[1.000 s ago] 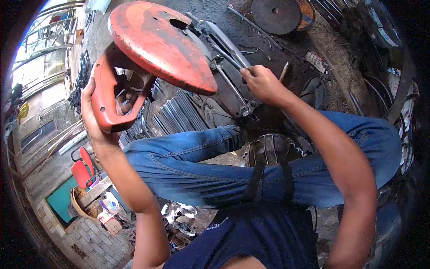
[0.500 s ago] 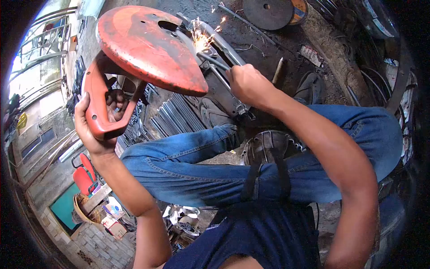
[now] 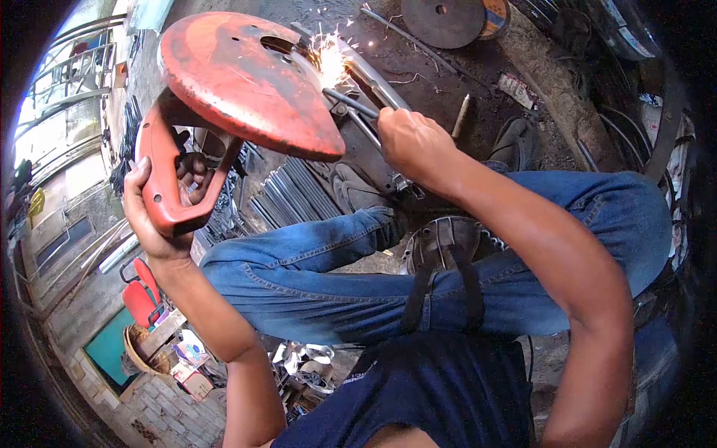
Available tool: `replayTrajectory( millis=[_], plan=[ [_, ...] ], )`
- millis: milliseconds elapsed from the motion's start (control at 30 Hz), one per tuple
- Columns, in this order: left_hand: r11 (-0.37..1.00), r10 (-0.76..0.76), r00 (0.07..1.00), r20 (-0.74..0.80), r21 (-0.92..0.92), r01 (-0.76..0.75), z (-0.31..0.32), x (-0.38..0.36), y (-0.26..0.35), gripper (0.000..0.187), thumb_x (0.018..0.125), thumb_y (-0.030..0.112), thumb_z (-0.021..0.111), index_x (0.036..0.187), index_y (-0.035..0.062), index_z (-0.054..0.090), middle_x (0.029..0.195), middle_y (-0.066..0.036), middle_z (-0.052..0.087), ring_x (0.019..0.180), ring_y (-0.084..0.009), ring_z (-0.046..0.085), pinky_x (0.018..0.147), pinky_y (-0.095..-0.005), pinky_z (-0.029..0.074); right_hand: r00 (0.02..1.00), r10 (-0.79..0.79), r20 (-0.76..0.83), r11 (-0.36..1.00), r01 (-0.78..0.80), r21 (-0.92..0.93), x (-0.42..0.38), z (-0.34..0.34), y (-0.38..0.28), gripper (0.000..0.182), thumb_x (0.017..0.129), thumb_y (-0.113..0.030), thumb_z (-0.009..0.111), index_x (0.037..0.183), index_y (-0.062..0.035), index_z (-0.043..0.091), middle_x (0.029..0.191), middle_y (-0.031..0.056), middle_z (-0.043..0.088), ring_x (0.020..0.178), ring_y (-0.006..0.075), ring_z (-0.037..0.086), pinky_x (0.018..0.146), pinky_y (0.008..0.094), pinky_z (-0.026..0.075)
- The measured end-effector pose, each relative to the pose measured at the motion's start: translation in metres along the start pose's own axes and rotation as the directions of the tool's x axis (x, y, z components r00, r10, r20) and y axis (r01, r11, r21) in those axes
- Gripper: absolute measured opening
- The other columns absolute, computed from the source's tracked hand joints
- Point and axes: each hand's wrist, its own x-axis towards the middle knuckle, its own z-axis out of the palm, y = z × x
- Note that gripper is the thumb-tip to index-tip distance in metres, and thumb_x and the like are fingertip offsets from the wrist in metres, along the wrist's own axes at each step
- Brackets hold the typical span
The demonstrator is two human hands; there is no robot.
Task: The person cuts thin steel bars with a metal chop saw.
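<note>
My left hand [image 3: 147,218] is wrapped round the red handle [image 3: 158,179] of a chop saw, its fingers passing through the grip opening. The saw's worn red blade guard [image 3: 250,89] tilts across the upper left and hides most of the blade. Bright sparks [image 3: 331,61] fly at the guard's far right edge. My right hand [image 3: 415,145] is closed on a thin grey metal rod [image 3: 349,103], whose far end points toward the sparks. Beside it lie the metal bars of the saw's base and clamp [image 3: 367,133].
Dark cutting discs [image 3: 444,21] lie on the floor at the top. A bundle of metal tubes [image 3: 295,193] rests left of my shoe [image 3: 351,187]. A red chair [image 3: 140,299] and a wicker basket [image 3: 138,347] stand at lower left.
The sparks have become bigger and brighter. The saw's guard has shifted very slightly left, and my right hand has dropped a touch. Both hands keep their hold.
</note>
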Motion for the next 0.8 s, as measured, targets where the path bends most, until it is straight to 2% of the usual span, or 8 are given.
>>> replayTrajectory(
  millis=[233,300,433,533,800],
  plan=[
    [0.999,-0.013,0.998,0.063,-0.042,0.016,-0.004,0.002,-0.002,0.049,0.087,0.038,0.051,0.116,-0.0020,0.052,0.092,-0.017,0.064,0.079,-0.0270,0.064,0.074,-0.0395,0.056,0.999,-0.039,-0.034,0.999,0.039,-0.015,0.000,0.002,0.002,0.016,0.086,-0.003,0.047,0.085,0.0047,0.060,0.087,0.0271,0.066,0.086,0.0392,0.067,0.075,0.0453,0.053],
    [0.998,-0.003,0.995,0.100,-0.058,0.009,-0.005,0.002,-0.001,0.054,0.088,0.038,0.053,0.124,-0.0030,0.049,0.099,-0.017,0.063,0.086,-0.0268,0.064,0.084,-0.0440,0.054,0.997,-0.068,-0.035,0.997,0.066,-0.045,0.000,0.001,0.003,0.016,0.086,-0.004,0.047,0.084,0.0044,0.060,0.085,0.0268,0.066,0.084,0.0392,0.067,0.072,0.0454,0.054],
    [0.999,-0.012,0.992,0.128,-0.050,0.019,-0.008,0.002,-0.001,0.053,0.089,0.037,0.053,0.124,-0.0025,0.049,0.100,-0.017,0.063,0.085,-0.0268,0.065,0.082,-0.0425,0.054,0.995,-0.089,-0.049,0.996,0.087,-0.035,0.002,0.003,0.006,0.016,0.086,-0.004,0.047,0.083,0.0043,0.060,0.083,0.0265,0.066,0.082,0.0390,0.068,0.070,0.0458,0.054],
    [1.000,0.018,0.998,0.065,-0.027,-0.016,-0.008,0.002,-0.001,0.053,0.089,0.037,0.053,0.124,-0.0024,0.049,0.099,-0.017,0.064,0.084,-0.0271,0.065,0.082,-0.0431,0.055,0.997,-0.072,-0.035,0.996,0.070,-0.048,0.003,0.003,0.006,0.015,0.085,-0.005,0.047,0.083,0.0041,0.060,0.083,0.0264,0.066,0.081,0.0388,0.068,0.069,0.0458,0.054],
    [0.997,-0.027,0.990,0.137,-0.066,0.036,-0.016,0.006,-0.003,0.056,0.089,0.038,0.052,0.126,-0.0031,0.047,0.102,-0.020,0.062,0.088,-0.0297,0.064,0.086,-0.0483,0.053,0.995,-0.092,-0.032,0.992,0.089,-0.086,0.006,0.005,0.007,0.015,0.086,-0.005,0.047,0.084,0.0027,0.060,0.082,0.0241,0.067,0.080,0.0361,0.069,0.069,0.0441,0.055]
  ],
)
